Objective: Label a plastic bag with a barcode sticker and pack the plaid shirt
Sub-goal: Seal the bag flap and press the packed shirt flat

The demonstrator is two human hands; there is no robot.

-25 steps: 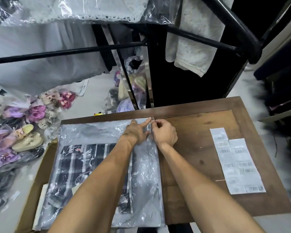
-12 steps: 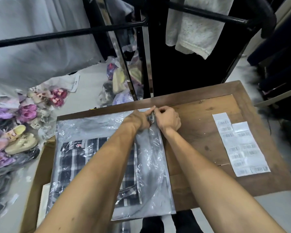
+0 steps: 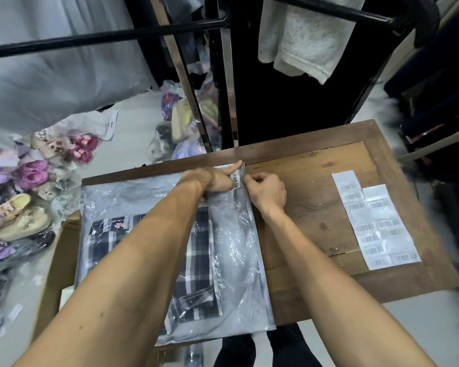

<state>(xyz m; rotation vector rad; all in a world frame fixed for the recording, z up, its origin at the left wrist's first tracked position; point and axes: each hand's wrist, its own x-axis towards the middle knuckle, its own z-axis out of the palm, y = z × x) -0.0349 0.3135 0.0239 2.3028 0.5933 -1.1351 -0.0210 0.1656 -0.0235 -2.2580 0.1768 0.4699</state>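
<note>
Shirt (image 3: 196, 263) in bag (image 3: 231, 260) on table (image 3: 316, 197), partly hidden under left forearm; frame edges blurred, sheet (image 3: 376, 221) barcodes unreadable. Left hand (image 3: 217, 178) mostly closed, index finger extended, pressing sticker (image 3: 236, 178) flat at bag's far right corner; right hand (image 3: 266, 190) curled, fingertips pinching bag edge beside sticker. Both forearms extended forward, converging at that corner.
</note>
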